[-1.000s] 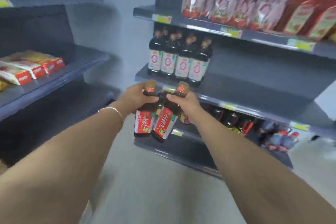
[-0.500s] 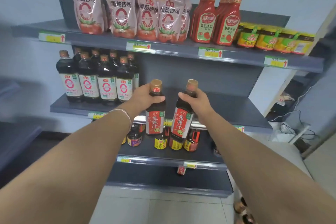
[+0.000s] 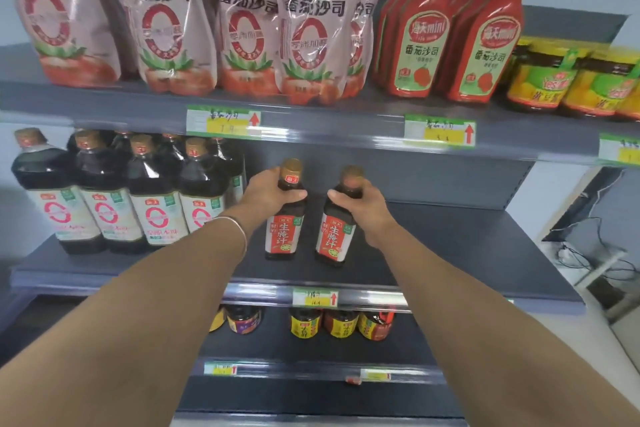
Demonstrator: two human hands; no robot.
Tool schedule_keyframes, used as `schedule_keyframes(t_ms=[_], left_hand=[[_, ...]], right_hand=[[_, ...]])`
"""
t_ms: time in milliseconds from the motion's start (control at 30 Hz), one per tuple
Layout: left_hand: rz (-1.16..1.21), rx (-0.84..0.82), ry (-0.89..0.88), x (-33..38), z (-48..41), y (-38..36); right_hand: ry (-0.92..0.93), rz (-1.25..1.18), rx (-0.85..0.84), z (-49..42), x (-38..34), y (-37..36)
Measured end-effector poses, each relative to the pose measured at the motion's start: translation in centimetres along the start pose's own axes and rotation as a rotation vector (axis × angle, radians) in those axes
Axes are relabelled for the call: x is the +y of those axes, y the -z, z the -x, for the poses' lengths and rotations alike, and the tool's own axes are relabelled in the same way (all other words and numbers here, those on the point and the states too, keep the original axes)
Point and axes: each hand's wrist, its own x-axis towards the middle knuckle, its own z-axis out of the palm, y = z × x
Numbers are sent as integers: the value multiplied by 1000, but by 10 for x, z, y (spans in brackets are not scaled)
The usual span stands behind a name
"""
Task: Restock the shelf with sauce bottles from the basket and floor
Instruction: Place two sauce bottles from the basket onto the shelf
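Both bare forearms stretch from the near edge up and away to the grey metal middle shelf [image 3: 450, 253]. The left hand [image 3: 266, 194], with a thin silver bracelet [image 3: 239, 225] on its wrist, curls round the shoulder of the left sauce bottle [image 3: 282, 236], a dark bottle with a red label and gold cap. Its thumb lies across the near side. That bottle stands upright, its base at the shelf surface.

Just to its right, the right hand [image 3: 367, 208] grips the neck and shoulder of the right sauce bottle [image 3: 334, 239], which looks the same. Fingers cover most of its cap, and the bottle leans slightly left at the top. Whether either base rests fully on the shelf cannot be told.

The two bottles sit side by side, apart from each other. To their left is a group of large dark bottles with white labels [image 3: 104, 208]. On the top shelf are pink tomato-sauce pouches [image 3: 166, 28], red squeeze bottles [image 3: 422, 35] and yellow-green labelled jars [image 3: 554, 80]. Small dark jars [image 3: 341, 322] stand on the shelf below.
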Motion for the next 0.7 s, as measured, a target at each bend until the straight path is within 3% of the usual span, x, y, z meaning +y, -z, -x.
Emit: schedule_keyframes(t_ms=[367, 533, 700], left_hand=[[67, -10, 52, -25, -82, -32], [78, -12, 84, -29, -89, -37], [310, 42, 94, -46, -73, -56]], right_hand=[[-38, 113, -54, -94, 21, -9], [-12, 51, -120, -104, 30, -5], [-117, 72, -216, -101, 76, 3]])
